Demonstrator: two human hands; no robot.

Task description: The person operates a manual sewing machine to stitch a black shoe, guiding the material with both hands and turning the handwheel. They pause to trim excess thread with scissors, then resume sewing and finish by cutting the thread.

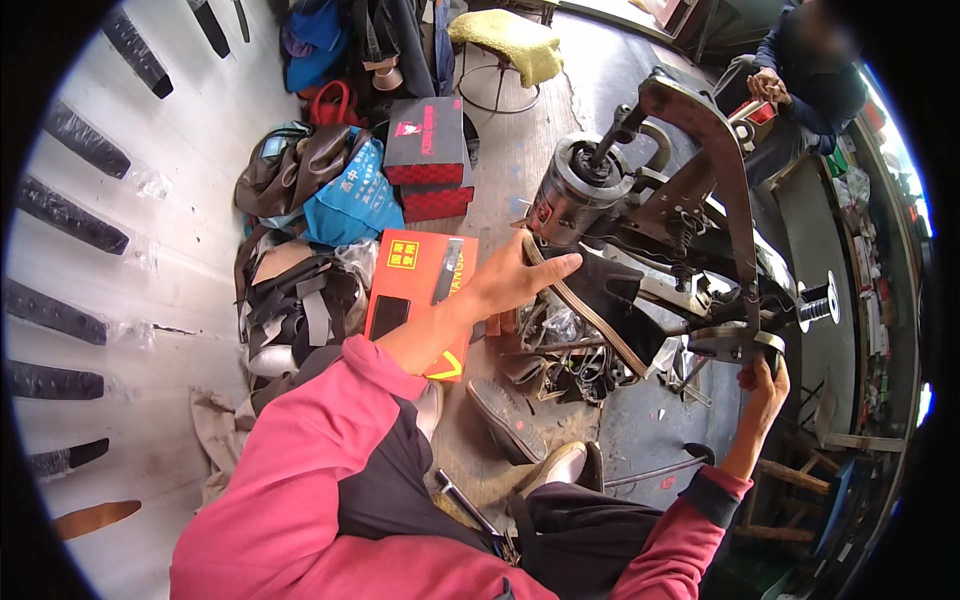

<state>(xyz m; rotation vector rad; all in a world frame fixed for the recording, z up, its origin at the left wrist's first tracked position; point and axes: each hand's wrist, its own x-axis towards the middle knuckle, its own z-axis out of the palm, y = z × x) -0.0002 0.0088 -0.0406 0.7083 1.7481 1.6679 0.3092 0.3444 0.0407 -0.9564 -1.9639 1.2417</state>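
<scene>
A black shoe [612, 292] with a tan strip along its sole edge sits tilted at the arm of a hand-cranked shoe sewing machine [700, 140]. My left hand [520, 280] grips the near end of the shoe, thumb laid over its edge; the undersides of the fingers are hidden. Over on the right, my right hand [765, 382] is closed on the rim of the machine's hand wheel [735, 346]. A round metal drum [580, 190] stands on the machine just beyond the shoe, and a spool of pale thread [818, 303] sticks out at its right.
Shoe boxes [428, 135], an orange box [425, 262], a blue bag [350, 195] and scraps [295, 310] lie left. A loose shoe [507, 420] rests by my feet. Beyond the machine sits another person [810, 80], hands together. A stool with a yellow cover [510, 45] stands at the back.
</scene>
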